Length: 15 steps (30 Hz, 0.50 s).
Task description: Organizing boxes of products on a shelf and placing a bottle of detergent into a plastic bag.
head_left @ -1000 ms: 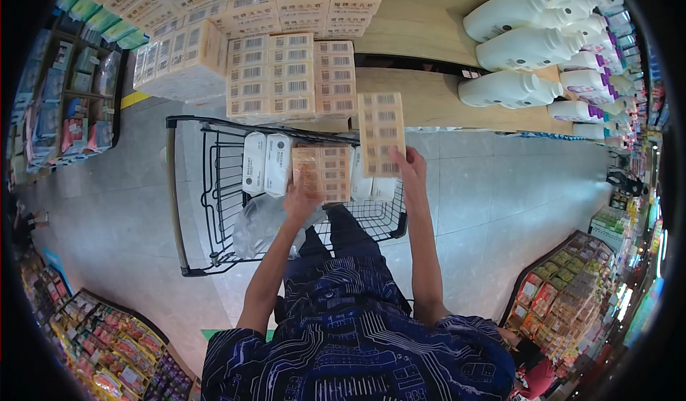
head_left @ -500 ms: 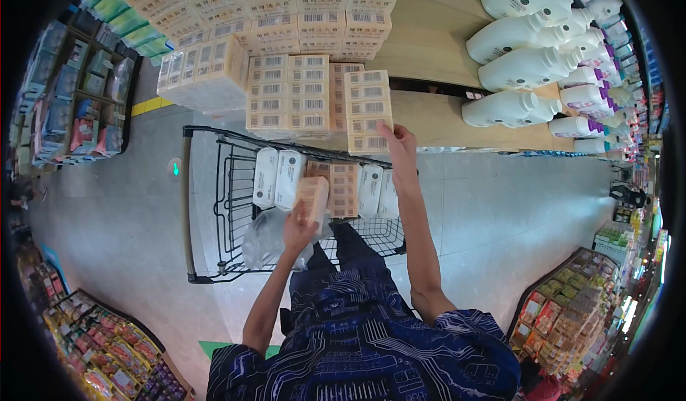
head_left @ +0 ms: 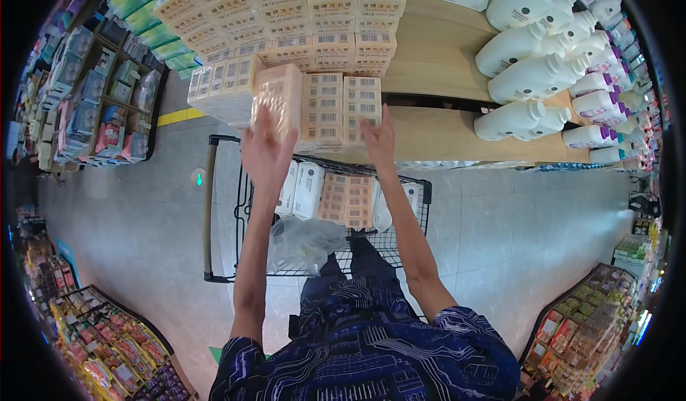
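Observation:
A plastic-wrapped pack of boxed soap bars [head_left: 280, 92], cream to orange, is gripped by my left hand [head_left: 266, 147] at the shelf front. Its lower end is in my fingers, and it covers part of the stacks behind it. My right hand [head_left: 381, 137] grips the lower right edge of another soap pack [head_left: 361, 101] standing upright, thumb on its front and fingers along its side. Left of that stands a similar pack [head_left: 321, 104]. Below my hands, a black wire shopping cart [head_left: 426, 208] holds soap packs [head_left: 347, 199], white packs [head_left: 309, 190] and a clear plastic bag [head_left: 304, 245].
Behind rise tall stacks of soap boxes [head_left: 282, 4]. White jugs [head_left: 511, 120] line the wooden shelf [head_left: 439, 133] on the right. The cart's handle [head_left: 208, 212] is at the left. Display bins [head_left: 118, 344] stand lower left and lower right [head_left: 572, 322].
My left hand has lifted its soap pack from over the cart up to the shelf front. The pack at my right hand has shifted slightly left, now level beside its neighbour.

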### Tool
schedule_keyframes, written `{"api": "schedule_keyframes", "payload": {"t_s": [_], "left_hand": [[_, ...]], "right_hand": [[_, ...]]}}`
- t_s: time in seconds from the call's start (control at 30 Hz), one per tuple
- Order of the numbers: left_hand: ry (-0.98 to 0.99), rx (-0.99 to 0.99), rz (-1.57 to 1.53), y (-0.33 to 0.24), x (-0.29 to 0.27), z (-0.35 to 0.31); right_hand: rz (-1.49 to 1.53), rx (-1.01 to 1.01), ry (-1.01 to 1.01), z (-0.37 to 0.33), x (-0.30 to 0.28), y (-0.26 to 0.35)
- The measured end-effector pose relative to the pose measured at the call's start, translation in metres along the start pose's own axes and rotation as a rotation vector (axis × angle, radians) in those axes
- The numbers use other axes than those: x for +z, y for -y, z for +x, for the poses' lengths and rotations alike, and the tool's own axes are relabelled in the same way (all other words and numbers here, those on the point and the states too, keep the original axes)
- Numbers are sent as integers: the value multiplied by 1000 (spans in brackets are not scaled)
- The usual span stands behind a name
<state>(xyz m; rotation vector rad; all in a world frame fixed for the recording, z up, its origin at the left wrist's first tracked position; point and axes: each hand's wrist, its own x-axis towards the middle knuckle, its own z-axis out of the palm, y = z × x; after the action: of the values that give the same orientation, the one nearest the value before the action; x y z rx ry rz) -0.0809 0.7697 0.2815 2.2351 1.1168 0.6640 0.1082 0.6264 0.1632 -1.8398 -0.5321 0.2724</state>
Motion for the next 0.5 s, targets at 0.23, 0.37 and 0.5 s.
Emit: {"api": "schedule_keyframes", "payload": {"t_s": [0.23,0.37,0.5], "left_hand": [[-237,177,223,33,63,23],[-173,176,220,32,60,24],[-77,166,239,23,50,21]], "right_hand": [[300,-84,8,-10,-5,8],[268,41,65,5,-11,14],[232,-68,71,2,-14,17]]}}
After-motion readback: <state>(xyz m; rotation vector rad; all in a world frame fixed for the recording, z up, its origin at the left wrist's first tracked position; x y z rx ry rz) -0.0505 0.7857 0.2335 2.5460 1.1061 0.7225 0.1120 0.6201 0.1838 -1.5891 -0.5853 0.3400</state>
